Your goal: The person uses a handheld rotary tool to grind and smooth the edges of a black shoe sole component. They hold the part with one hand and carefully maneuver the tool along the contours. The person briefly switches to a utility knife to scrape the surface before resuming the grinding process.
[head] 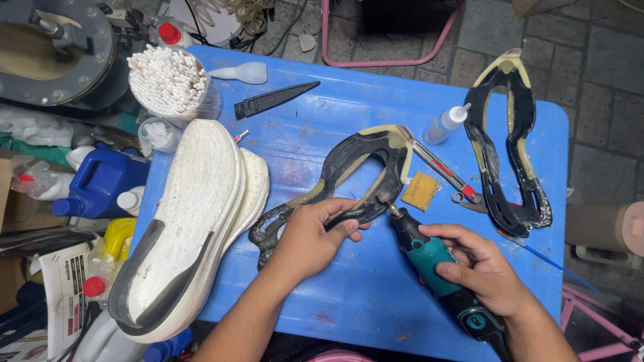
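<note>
Head view, left hand: the left hand [310, 238] presses down on the black rubber outsole [349, 181]. The fingers are closed over its narrow middle strip, so it is clamped flat on the blue table [376, 302].

Head view, right hand: the right hand [479, 268] is wrapped tight around the teal rotary tool [429, 258], fingers closed on its body.

Tool tip: the small grinding bit [384, 198] sits just past the left fingertips and touches the edge of the black rubber outsole.

Where the outsole is: under the left hand, its wide loop reaching up and away from the grip, with yellowish glue along its rim.

Step in hand: I think the person is grinding old glue off the sole piece, right beside the holding fingers.

Next move calls for: I would guess a slow slide of the bit along the rim, away from the fingers, with the left hand pressing hard so the piece does not jump.

Left of the grip: two white foam midsoles [194, 214], stacked, touching the tail of the outsole.

Past the tool tip: a tan sanding block [421, 190] and a utility knife [443, 171], near each other.

Far right of the tool hand: a second black outsole [506, 134] and a small squeeze bottle [445, 124].

Far up from the left hand: a cup of cotton swabs [171, 84].
</note>
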